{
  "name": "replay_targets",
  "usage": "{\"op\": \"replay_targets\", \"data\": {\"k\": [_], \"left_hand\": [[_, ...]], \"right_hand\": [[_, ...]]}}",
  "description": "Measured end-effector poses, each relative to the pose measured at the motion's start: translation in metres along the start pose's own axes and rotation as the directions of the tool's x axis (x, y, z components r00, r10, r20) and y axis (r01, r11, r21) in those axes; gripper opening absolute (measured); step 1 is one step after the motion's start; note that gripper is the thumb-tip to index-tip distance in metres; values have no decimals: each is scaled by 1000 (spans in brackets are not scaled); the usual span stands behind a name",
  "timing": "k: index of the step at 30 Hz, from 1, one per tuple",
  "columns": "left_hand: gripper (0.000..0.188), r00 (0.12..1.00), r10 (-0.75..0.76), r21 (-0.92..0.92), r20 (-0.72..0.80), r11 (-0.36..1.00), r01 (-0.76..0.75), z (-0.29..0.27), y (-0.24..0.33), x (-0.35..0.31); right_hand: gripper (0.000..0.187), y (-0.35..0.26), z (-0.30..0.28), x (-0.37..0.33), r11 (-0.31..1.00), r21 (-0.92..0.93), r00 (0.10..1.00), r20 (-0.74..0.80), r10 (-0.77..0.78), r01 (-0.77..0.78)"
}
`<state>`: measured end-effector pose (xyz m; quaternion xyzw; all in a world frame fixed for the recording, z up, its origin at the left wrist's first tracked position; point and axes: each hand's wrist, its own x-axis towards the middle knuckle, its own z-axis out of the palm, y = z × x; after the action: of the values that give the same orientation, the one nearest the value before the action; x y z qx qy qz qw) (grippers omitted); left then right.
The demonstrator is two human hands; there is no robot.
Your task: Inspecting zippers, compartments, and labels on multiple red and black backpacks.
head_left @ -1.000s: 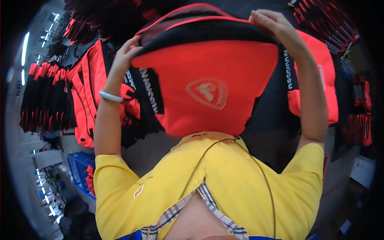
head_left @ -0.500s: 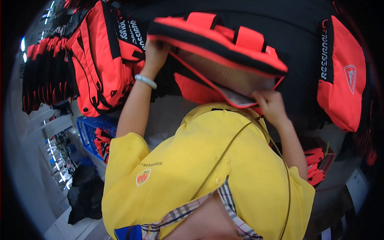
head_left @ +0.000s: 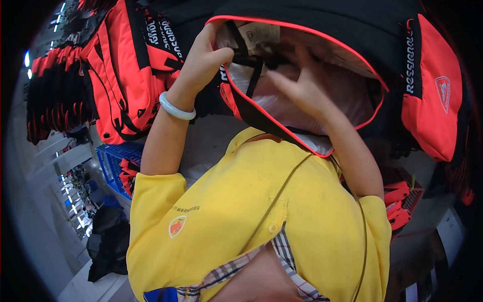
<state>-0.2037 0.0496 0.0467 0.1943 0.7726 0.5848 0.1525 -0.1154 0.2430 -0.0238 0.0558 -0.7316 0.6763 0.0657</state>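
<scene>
A black bag with red piping (head_left: 264, 117) lies wide open in front of me, its pale, shiny lining (head_left: 342, 95) in sight. At its left end my left hand (head_left: 209, 56) is closed on the rim, a pale bangle (head_left: 177, 106) round the wrist. My right hand (head_left: 311, 89) reaches inside the bag over the lining. Its thumb and fingers are apart and somewhat smeared by motion, with nothing visible in them. Black straps (head_left: 255, 78) and a beige label (head_left: 264, 32) show inside, near the left end.
Red and black backpacks (head_left: 123, 75) stand at the left, beside a row of similar bags (head_left: 60, 95). Another red bag (head_left: 436, 95) lies at the right. Below are a blue crate (head_left: 113, 168) and a dark red crate (head_left: 413, 194) holding red pieces.
The bag has been tipped and spread open, so its inside now faces me. My right hand has let go of the near rim and moved inside; my left hand still holds the left end.
</scene>
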Motion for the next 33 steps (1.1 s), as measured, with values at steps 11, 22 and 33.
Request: {"op": "replay_targets", "data": {"k": [11,22,33], "left_hand": [[59,986,108,80,-126,992,-98,16,-20,-15],[72,999,51,153,-17,987,-48,13,-19,-29],[64,990,51,-6,-131,999,-52,23,-29,-34]], "right_hand": [[39,10,-20,-18,902,392,982,32,184,-181],[22,9,-20,-6,953,240,981,-15,196,-186],[22,8,-4,-25,989,27,989,22,145,-146]]}}
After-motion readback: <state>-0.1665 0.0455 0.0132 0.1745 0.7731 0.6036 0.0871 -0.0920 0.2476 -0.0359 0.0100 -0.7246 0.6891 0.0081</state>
